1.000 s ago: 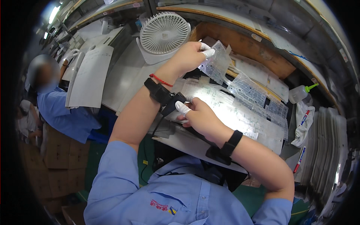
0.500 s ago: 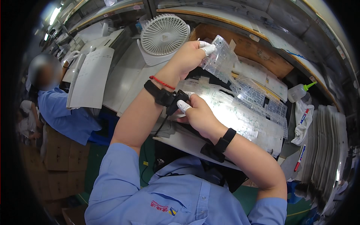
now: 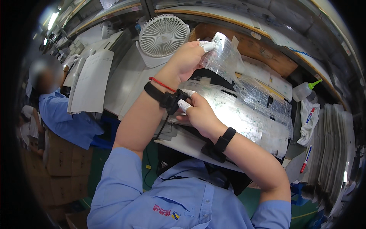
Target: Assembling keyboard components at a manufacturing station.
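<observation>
My left hand (image 3: 187, 57), with white finger cots, pinches the near-left end of a clear, thin plastic film (image 3: 223, 57) and holds that end raised. The rest of the film slopes down to the right over a brightly lit panel (image 3: 228, 110) covered with small markings. My right hand (image 3: 202, 114) has its thumb and finger, also in white cots, closed at the edge of a small black device (image 3: 177, 100) strapped to my left wrist. A black cable hangs from that device. Beside the strap is a red braided cord (image 3: 162, 83).
A white fan (image 3: 164, 36) stands behind my left hand. To the right are a bottle with a green nozzle (image 3: 304, 91), a white cloth (image 3: 307, 129), red markers (image 3: 306, 159) and a stack of thin sheets (image 3: 329, 141). Another person in blue (image 3: 70, 118) sits at the left.
My left hand has shifted slightly left, and the raised film end has curled over more. My right hand stays by the wrist device, its fingers moved a little left.
</observation>
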`<state>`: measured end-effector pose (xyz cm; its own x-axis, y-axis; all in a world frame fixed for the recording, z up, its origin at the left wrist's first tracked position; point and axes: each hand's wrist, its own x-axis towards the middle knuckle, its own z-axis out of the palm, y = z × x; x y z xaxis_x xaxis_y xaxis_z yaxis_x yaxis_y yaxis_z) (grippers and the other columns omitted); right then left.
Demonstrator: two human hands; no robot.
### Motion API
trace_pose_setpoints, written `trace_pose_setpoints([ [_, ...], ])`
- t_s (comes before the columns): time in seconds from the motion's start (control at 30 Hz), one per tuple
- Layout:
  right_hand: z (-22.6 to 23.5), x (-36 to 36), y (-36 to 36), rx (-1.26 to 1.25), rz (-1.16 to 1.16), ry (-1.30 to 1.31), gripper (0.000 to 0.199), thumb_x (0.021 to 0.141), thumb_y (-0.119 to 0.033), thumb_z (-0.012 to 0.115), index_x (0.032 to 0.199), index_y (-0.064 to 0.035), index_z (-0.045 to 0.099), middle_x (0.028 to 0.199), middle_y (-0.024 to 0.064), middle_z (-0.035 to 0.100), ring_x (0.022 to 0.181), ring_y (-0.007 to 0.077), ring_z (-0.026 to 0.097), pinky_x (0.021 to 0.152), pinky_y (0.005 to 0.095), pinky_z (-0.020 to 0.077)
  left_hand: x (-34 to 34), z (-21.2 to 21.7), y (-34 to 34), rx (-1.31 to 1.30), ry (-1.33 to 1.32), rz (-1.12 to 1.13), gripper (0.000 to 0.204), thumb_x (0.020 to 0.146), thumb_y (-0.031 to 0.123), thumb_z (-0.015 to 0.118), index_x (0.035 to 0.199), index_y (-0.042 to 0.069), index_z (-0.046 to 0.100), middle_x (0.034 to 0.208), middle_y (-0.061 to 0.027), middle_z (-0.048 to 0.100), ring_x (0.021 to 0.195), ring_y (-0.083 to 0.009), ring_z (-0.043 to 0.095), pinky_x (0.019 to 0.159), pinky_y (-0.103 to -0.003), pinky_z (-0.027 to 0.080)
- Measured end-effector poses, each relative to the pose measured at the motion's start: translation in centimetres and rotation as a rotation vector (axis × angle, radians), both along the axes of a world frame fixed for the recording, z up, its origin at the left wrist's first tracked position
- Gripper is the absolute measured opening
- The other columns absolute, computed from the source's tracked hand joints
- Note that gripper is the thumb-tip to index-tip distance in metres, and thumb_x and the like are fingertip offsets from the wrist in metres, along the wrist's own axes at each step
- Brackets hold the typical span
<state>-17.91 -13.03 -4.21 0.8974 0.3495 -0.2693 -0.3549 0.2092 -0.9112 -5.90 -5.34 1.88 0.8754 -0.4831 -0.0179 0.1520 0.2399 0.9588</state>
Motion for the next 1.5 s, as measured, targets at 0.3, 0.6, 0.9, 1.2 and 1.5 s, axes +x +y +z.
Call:
trace_pose_setpoints([
  [0.3, 0.6, -0.9, -0.7, -0.091, -0.029, 0.033, 0.031, 0.095, -0.012, 0.051, 0.122, -0.0003, 0.043, 0.113, 0.0075, 0.055, 0.096, 0.0146, 0.058, 0.079, 0.0285, 0.0519, 0.5, -0.3, -0.1, 0.249, -0.184, 0.090, 0.017, 0.093, 0.017, 0.055, 0.102, 0.005, 0.063, 0.084, 0.0016, 0.063, 0.070, -0.0040, 0.051, 0.059, -0.019, 0.038],
  [0.6, 6.5, -2.5, -13.1, -0.340, -0.420, -0.327, 0.040, 0.091, -0.016, 0.055, 0.128, -0.0022, 0.046, 0.112, 0.0077, 0.056, 0.090, 0.0119, 0.057, 0.072, 0.0240, 0.0480, 1.7, -2.2, 0.8, 0.497, -0.379, 0.085, 0.020, 0.091, 0.021, 0.059, 0.097, 0.003, 0.065, 0.076, 0.0020, 0.061, 0.068, -0.0053, 0.051, 0.062, -0.020, 0.040],
  [0.9, 7.3, -1.6, -19.9, -0.516, -0.764, -0.496, 0.046, 0.087, -0.012, 0.060, 0.127, 0.0052, 0.044, 0.104, 0.0066, 0.059, 0.088, 0.0087, 0.054, 0.074, 0.0216, 0.0436, -3.0, -0.7, -1.3, 0.604, -0.604, -0.015, 0.048, 0.087, 0.022, 0.063, 0.129, 0.004, 0.047, 0.111, -0.0073, 0.056, 0.094, -0.0144, 0.055, 0.080, -0.028, 0.047],
  [1.2, 8.6, -1.9, -16.0, -0.568, -0.728, -0.599, 0.042, 0.089, -0.010, 0.055, 0.128, 0.0021, 0.045, 0.111, 0.0086, 0.058, 0.096, 0.0121, 0.057, 0.074, 0.0230, 0.0465, -13.9, -3.9, -9.9, 0.283, -0.507, -0.744, 0.073, 0.083, 0.035, 0.068, 0.135, -0.004, 0.035, 0.118, -0.0221, 0.054, 0.101, -0.0267, 0.059, 0.087, -0.035, 0.047],
  [1.5, 7.2, -2.4, -16.9, -0.961, -0.837, -1.045, 0.044, 0.082, -0.012, 0.065, 0.123, -0.0004, 0.051, 0.103, 0.0105, 0.061, 0.088, 0.0181, 0.059, 0.074, 0.0291, 0.0489, -13.7, -4.3, -11.1, 0.251, -0.526, -0.790, 0.057, 0.089, 0.031, 0.062, 0.128, -0.005, 0.042, 0.111, -0.0181, 0.058, 0.091, -0.0210, 0.060, 0.082, -0.032, 0.048],
])
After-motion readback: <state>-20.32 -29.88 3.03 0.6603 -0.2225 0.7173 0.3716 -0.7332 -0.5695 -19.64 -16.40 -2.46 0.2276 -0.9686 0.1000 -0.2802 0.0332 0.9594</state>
